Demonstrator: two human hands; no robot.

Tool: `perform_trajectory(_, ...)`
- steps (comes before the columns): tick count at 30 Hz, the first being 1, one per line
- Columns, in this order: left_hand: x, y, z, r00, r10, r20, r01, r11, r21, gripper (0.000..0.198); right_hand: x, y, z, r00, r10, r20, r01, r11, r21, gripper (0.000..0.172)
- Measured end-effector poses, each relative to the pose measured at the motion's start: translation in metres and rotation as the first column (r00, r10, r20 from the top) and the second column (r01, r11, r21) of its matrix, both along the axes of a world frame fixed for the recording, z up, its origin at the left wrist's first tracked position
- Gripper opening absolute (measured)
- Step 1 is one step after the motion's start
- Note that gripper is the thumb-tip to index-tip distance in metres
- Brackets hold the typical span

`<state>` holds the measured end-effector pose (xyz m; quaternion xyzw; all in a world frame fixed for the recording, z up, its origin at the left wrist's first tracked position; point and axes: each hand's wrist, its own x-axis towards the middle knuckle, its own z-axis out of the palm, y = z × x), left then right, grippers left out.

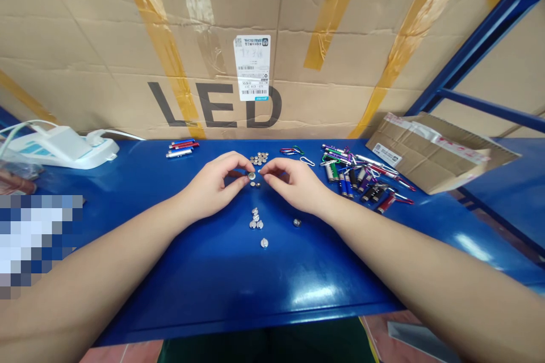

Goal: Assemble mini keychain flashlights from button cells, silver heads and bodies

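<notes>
The left hand [210, 184] pinched a small silver disc [251, 176] at its fingertips, just above the blue metal surface [213, 300], near the middle of the scene. The right hand [293, 184] was empty and curled, its fingertips [264, 171] just beside the disc, and I could not tell whether they touched it. The two hands were close together but apart.

Just beyond the disc lay a small heap of silver button-like parts [258, 158], with two more loose parts [255, 184] just below the left hand's fingertips. Nearer on the surface stood a cluster of slotted metal caps [254, 219], with a single slotted cap [264, 243] near it and a dark-and-silver piece [297, 222] off to the right.

Farther left lay three slim pen-like flashlights [182, 148], and a white power strip [63, 147] sat at the far left. To the right were colored carabiners [292, 151] and a tangled pile of keychain flashlights [353, 173], then a flattened cardboard mailer [430, 153] at the far right edge. Behind everything stood a large taped cardboard box [213, 11] printed with the letters LED [215, 106]
</notes>
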<state>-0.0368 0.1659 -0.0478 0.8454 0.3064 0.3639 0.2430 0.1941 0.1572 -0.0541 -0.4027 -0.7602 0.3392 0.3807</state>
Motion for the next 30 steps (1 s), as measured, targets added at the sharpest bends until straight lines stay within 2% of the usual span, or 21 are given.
perform_trajectory(2, 0.0, 0.0, 0.0, 0.999, 0.034, 0.006, -0.034, 0.999, -0.033, 0.012, 0.003, 0.002, -0.001, 0.964, -0.02, 0.267, -0.05, 0.966, 0.254, 0.02)
perform_trajectory(3, 0.0, 0.0, 0.0, 0.999, 0.051, 0.008, -0.051, 0.998, -0.049, 0.013, 0.003, 0.003, -0.001, 0.933, -0.016, 0.359, -0.106, 0.943, 0.317, 0.023)
perform_trajectory(5, 0.0, 0.0, 0.001, 0.997, 0.079, 0.006, -0.079, 0.994, -0.074, 0.015, 0.002, 0.003, -0.003, 0.883, 0.002, 0.469, -0.188, 0.917, 0.351, 0.024)
perform_trajectory(13, -0.002, 0.001, 0.001, 0.995, 0.084, -0.045, -0.087, 0.994, -0.068, 0.014, -0.002, 0.001, 0.001, 0.808, 0.0, 0.589, -0.216, 0.93, 0.297, 0.016)
perform_trajectory(18, -0.003, 0.002, 0.0, 0.996, 0.07, -0.059, -0.073, 0.996, -0.058, 0.014, 0.0, -0.001, 0.009, 0.814, 0.022, 0.581, -0.162, 0.968, 0.191, 0.008)
perform_trajectory(21, -0.002, 0.002, 0.001, 0.995, 0.067, -0.077, -0.071, 0.996, -0.054, 0.014, 0.001, -0.003, 0.01, 0.813, 0.04, 0.58, -0.16, 0.974, 0.158, 0.009)
perform_trajectory(23, -0.002, 0.002, 0.002, 0.993, 0.065, -0.096, -0.069, 0.997, -0.045, 0.013, 0.002, -0.005, 0.01, 0.836, 0.055, 0.546, -0.167, 0.973, 0.158, 0.01)
perform_trajectory(25, -0.003, 0.001, 0.002, 0.992, 0.059, -0.108, -0.063, 0.997, -0.035, 0.013, 0.002, -0.007, 0.011, 0.897, 0.073, 0.436, -0.158, 0.974, 0.16, 0.009)
perform_trajectory(28, -0.003, 0.001, 0.003, 0.992, 0.041, -0.119, -0.043, 0.999, -0.013, 0.012, 0.0, -0.012, 0.011, 0.984, 0.109, 0.143, -0.125, 0.986, 0.107, 0.003)
perform_trajectory(30, -0.003, 0.0, 0.004, 0.99, 0.027, -0.138, -0.025, 1.0, 0.014, 0.011, -0.003, -0.014, 0.01, 0.992, 0.111, -0.064, -0.11, 0.994, 0.008, 0.006)
